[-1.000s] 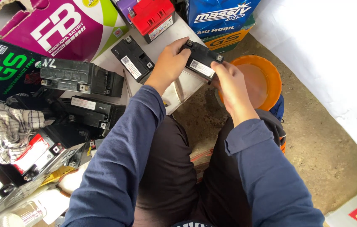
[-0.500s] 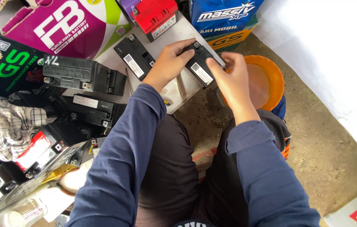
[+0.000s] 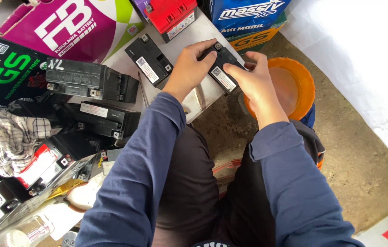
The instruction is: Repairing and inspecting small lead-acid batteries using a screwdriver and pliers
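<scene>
Both hands grip one small black battery (image 3: pixel 223 68) with a white label, held over the edge of a pale board (image 3: pixel 203 32). My left hand (image 3: pixel 191 66) clasps its left side. My right hand (image 3: pixel 255 82) holds its right and lower end. A second small black battery (image 3: pixel 150 59) with a white label lies on the board just left of my left hand. My legs in dark trousers fill the lower middle of the view.
An orange bowl (image 3: pixel 301 87) sits right of my hands on the dirt floor. A red battery (image 3: pixel 171 13), blue and yellow boxes (image 3: pixel 249 18), a purple box (image 3: pixel 66 27) and a black-green box (image 3: pixel 2 68) ring the board. Several black batteries (image 3: pixel 93 82) and a checked cloth (image 3: pixel 6 137) lie at left.
The held battery has moved slightly left and down onto the board's edge. My right hand has shifted its grip along the battery's right side. The view has tilted a little.
</scene>
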